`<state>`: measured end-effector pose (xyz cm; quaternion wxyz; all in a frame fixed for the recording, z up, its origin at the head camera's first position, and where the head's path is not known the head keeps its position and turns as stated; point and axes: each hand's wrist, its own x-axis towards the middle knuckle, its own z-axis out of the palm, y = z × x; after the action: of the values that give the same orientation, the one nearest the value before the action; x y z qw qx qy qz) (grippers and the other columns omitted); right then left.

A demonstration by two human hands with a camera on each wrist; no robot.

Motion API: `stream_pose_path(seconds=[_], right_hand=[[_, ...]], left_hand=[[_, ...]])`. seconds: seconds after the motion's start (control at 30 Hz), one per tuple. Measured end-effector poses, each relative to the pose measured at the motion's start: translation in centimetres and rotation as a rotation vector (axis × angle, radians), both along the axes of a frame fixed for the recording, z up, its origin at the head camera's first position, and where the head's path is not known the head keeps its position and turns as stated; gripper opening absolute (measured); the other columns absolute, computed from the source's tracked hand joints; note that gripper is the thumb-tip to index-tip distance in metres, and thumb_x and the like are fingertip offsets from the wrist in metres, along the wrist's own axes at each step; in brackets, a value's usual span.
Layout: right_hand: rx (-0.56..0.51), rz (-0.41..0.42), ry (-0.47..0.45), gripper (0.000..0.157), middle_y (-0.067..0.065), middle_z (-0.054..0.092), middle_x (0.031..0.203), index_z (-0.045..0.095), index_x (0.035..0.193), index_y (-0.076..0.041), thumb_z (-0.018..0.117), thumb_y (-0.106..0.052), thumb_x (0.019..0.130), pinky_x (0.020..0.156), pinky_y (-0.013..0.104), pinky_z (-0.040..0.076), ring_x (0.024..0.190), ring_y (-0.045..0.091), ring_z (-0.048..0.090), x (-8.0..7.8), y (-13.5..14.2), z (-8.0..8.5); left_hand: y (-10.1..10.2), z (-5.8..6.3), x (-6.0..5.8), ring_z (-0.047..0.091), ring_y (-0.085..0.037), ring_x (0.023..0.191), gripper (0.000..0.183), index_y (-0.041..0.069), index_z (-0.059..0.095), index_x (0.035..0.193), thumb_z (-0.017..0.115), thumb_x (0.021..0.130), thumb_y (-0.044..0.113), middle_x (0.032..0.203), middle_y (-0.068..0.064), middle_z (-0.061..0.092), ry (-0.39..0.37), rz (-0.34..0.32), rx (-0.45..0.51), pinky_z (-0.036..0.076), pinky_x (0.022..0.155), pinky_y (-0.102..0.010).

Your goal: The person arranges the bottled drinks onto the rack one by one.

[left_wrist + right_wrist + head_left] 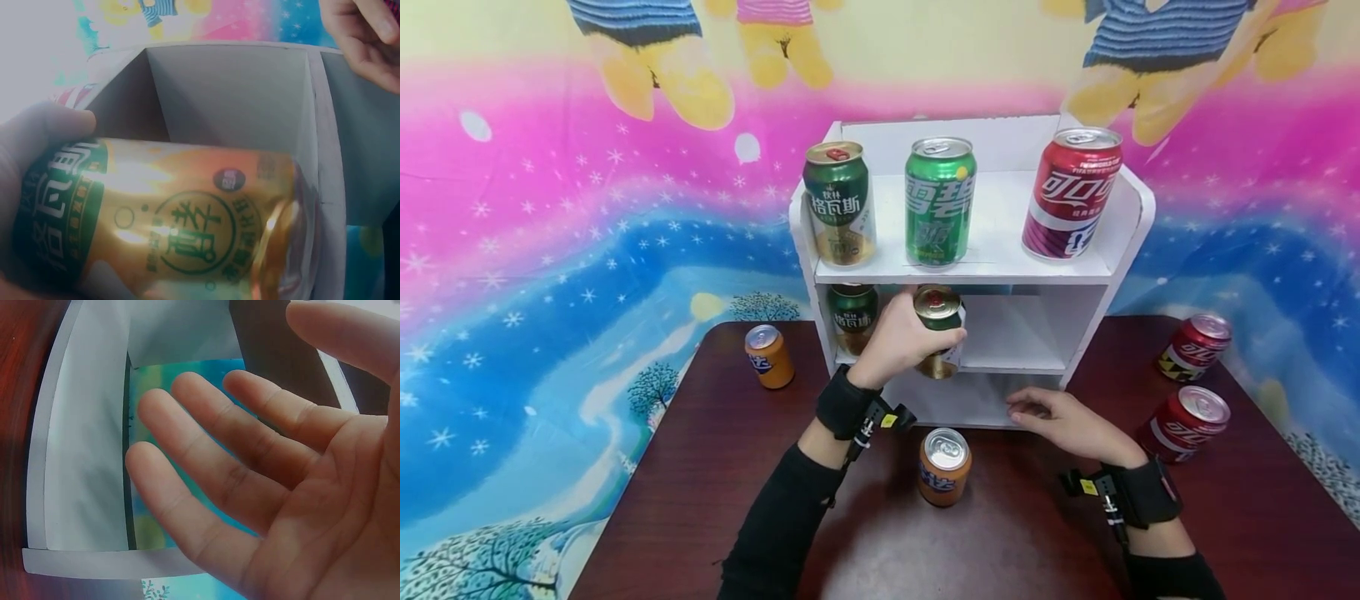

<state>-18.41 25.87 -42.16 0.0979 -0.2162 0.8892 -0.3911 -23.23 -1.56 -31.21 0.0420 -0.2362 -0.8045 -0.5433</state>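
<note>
My left hand [900,337] grips a green and gold drink can [942,360] near its top, in front of the middle level of the white shelf [1078,333]. In the left wrist view the can [187,219] lies across the picture, its gold side and base facing the camera, with the thumb at its green end. Beside that hand, a similar green and gold can [852,315] stands on the middle level at the left. My right hand [1067,421] holds nothing, its fingers [219,456] spread and slightly bent by the right of the bottom level.
On the top level stand a green and gold can [838,208], a green can [939,208] and a red can [1071,200]. An orange can [943,479] stands before the shelf, another orange can [771,360] left. Two red cans [1183,429] stand right on the brown table [700,500].
</note>
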Motion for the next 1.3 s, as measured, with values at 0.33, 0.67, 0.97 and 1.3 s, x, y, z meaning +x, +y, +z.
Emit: stream_pose_path(seconds=[0.33,0.67,0.97,1.3], right_hand=[[0.024,-0.004,-0.005,0.039,0.007,0.064,0.108,0.059,0.121,-0.001,0.057,-0.031,0.096,0.076,0.028,0.05,0.094,0.017,0.06,-0.1,-0.3,-0.2],[0.015,0.003,-0.007,0.036,0.01,0.063,0.109,0.059,0.12,-0.002,0.057,-0.029,0.096,0.076,0.028,0.05,0.093,0.017,0.061,-0.2,-0.3,-0.3],[0.011,-0.004,-0.022,0.036,0.012,0.063,0.109,0.059,0.12,-0.002,0.057,-0.029,0.096,0.075,0.028,0.05,0.093,0.017,0.06,-0.2,-0.3,-0.2],[0.021,0.002,-0.011,0.037,0.009,0.063,0.109,0.059,0.121,-0.002,0.056,-0.03,0.096,0.076,0.028,0.05,0.094,0.018,0.06,-0.3,-0.2,-0.3]], left_hand=[[0.6,-0.2,-1.1,0.059,-0.017,0.092,0.064,0.005,0.045,0.129,0.078,0.075,0.017,0.107,-0.007,0.059,-0.014,-0.014,0.02,0.048,0.079,-0.028],[0.6,-0.4,-1.1,0.059,-0.018,0.094,0.066,0.007,0.044,0.132,0.077,0.076,0.015,0.11,-0.008,0.058,-0.014,-0.02,0.06,0.048,0.081,-0.028],[0.7,-1.0,-1.1,0.057,-0.018,0.094,0.063,0.009,0.043,0.133,0.074,0.079,0.013,0.113,-0.007,0.056,-0.025,-0.006,0.141,0.047,0.081,-0.031],[1.2,-1.1,-1.3,0.057,-0.017,0.093,0.06,0.009,0.043,0.131,0.073,0.08,0.014,0.112,-0.006,0.056,0.001,0.042,0.127,0.046,0.081,-0.03]])
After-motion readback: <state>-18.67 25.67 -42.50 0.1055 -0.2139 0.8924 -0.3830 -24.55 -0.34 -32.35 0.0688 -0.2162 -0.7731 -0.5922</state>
